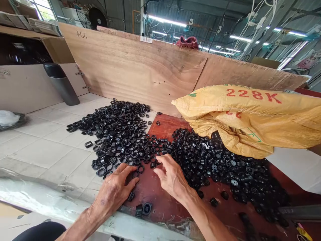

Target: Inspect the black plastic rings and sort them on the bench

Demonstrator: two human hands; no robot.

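Observation:
My left hand [114,189] rests low at the near edge of a heap of black plastic rings [120,130]. Its thumb and fingers are apart, with loose rings [135,174] lying between and beside the fingertips. Across a narrow gap, my right hand [173,177] has its thumb and forefinger at a small black plastic ring [152,165], which appears pinched at the fingertips. A second heap, of darker black round plastic parts [215,160], spreads to the right of that hand. Two loose black parts [146,209] lie nearer to me on the red board [165,207].
A yellow woven sack [240,113] lies at the right, its mouth over the right heap. Plywood [140,70] walls off the back. A dark grey bottle [61,83] leans at the left on pale tiles [45,147]. A plastic-wrapped edge [50,194] runs along the front.

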